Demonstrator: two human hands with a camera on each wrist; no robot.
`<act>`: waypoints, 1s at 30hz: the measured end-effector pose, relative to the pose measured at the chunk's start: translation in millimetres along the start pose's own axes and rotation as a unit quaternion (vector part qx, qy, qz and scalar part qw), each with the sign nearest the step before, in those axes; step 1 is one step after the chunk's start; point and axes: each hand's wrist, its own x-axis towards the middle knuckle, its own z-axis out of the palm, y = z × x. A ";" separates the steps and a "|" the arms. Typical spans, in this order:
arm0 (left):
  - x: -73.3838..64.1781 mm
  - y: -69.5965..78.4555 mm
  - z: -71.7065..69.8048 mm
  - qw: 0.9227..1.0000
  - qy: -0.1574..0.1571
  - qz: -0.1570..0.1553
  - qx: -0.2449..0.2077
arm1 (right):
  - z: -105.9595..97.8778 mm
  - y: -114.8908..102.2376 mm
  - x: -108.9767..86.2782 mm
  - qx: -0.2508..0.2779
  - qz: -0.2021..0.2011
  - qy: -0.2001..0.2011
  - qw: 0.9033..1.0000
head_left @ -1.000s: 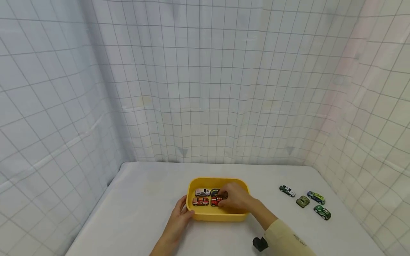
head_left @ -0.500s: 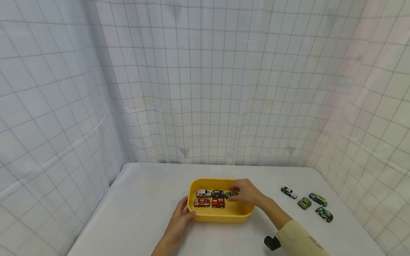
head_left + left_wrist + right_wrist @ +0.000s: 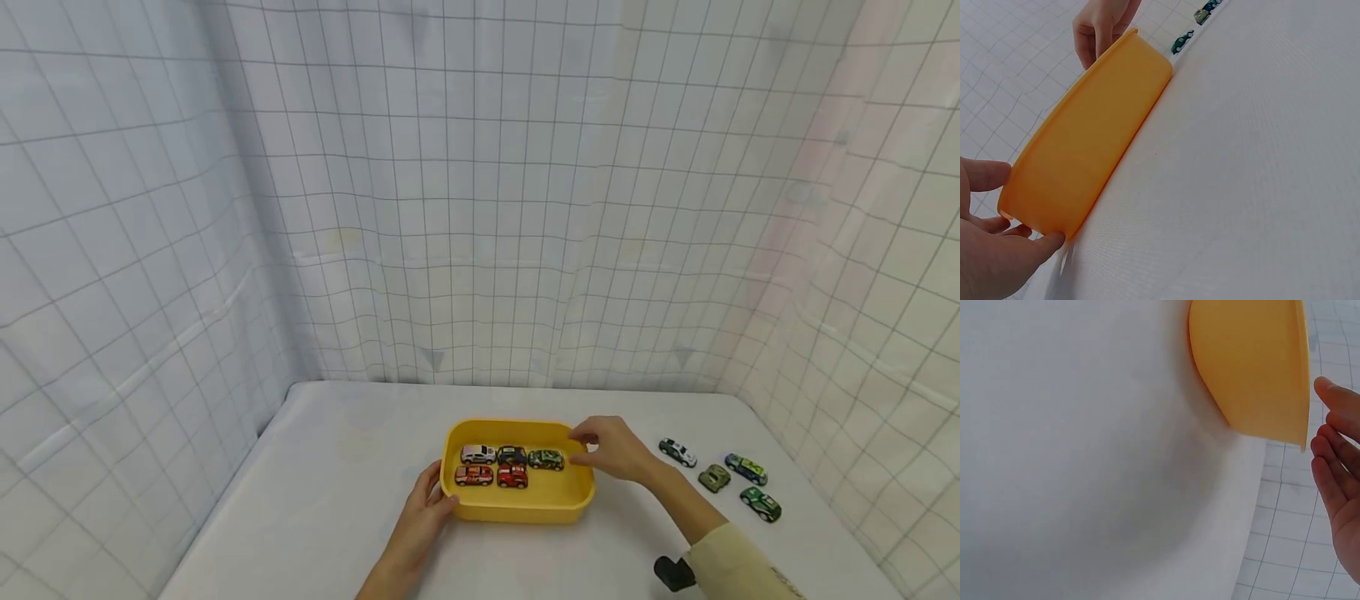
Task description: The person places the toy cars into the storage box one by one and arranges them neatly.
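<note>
I'm watching the left hand [image 3: 423,510] gripping the yellow tray [image 3: 517,514] at eight o'clock, presumably steadying it. At three o'clock, the right hand [image 3: 617,451] is hovering, fingers apart.

- Tray [image 3: 517,513]: plain yellow, looking closer to orange in the left wrist view.
- Back-left car [image 3: 478,454]: white with dark windows and markings.
- Back-middle car [image 3: 512,455]: dark, bluish, with small light and coloured marks.
- Back-right car [image 3: 546,460]: mottled green, camouflage-like.
- Front-left car [image 3: 474,476]: orange-red with white patches.
- Front-right car [image 3: 513,477]: red with dark windows.
- Outside the tray: a white-and-dark car [image 3: 677,452], an olive green car [image 3: 714,477], a blue and yellow-green car [image 3: 746,469], a green car [image 3: 761,504] with pale markings.
- Tabletop [image 3: 360,467]: white.
- Curtain [image 3: 480,208]: white, dark grid lines.
- Sleeve [image 3: 738,562]: pale cream-yellow.
</note>
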 end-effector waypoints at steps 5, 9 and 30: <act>1.0 1.3 0.9 1.000 -0.002 -0.003 -0.001 | -12.7 13.3 -10.7 -0.007 -0.013 0.023 1.000; 1.2 1.8 1.2 1.000 -0.002 -0.001 -0.001 | -22.8 24.1 -22.2 -0.005 -0.001 0.034 0.999; -0.1 1.5 1.1 1.000 0.000 -0.006 -0.001 | -65.3 71.5 -93.9 0.007 0.099 0.080 0.992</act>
